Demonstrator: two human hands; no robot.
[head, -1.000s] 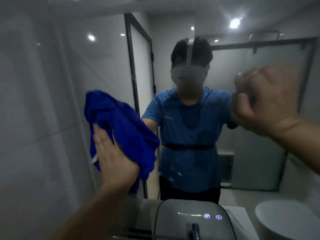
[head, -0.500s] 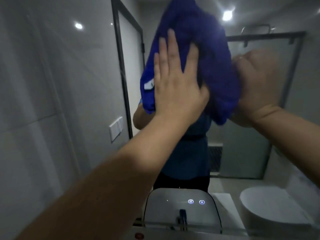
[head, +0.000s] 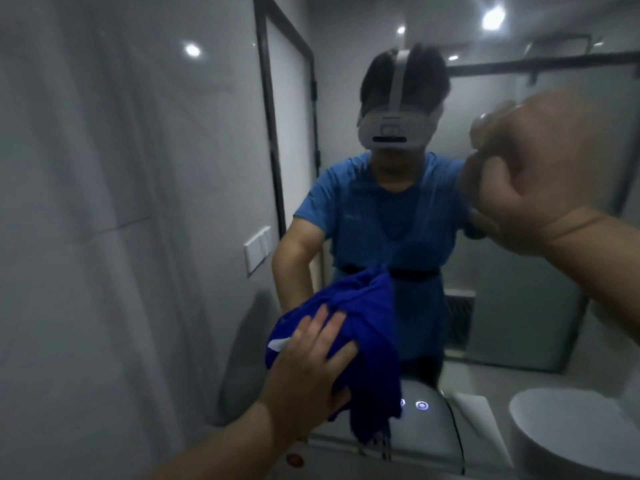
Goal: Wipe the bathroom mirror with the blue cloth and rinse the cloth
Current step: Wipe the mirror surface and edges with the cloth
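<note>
Slippage looms: the blue cloth (head: 367, 327) is merely pressed to the mirror (head: 343, 109) under flat fingers of the left hand (head: 311, 368), tail dangling below the palm, the right hand (head: 530, 174) an empty fist.

a pale counter (head: 478, 410) runs along the bottom; on it stands a grey rounded appliance (head: 426, 441) with lit round buttons; a white basin (head: 571, 431) sits at its right; a small red object (head: 295, 460) lies at the left
</note>
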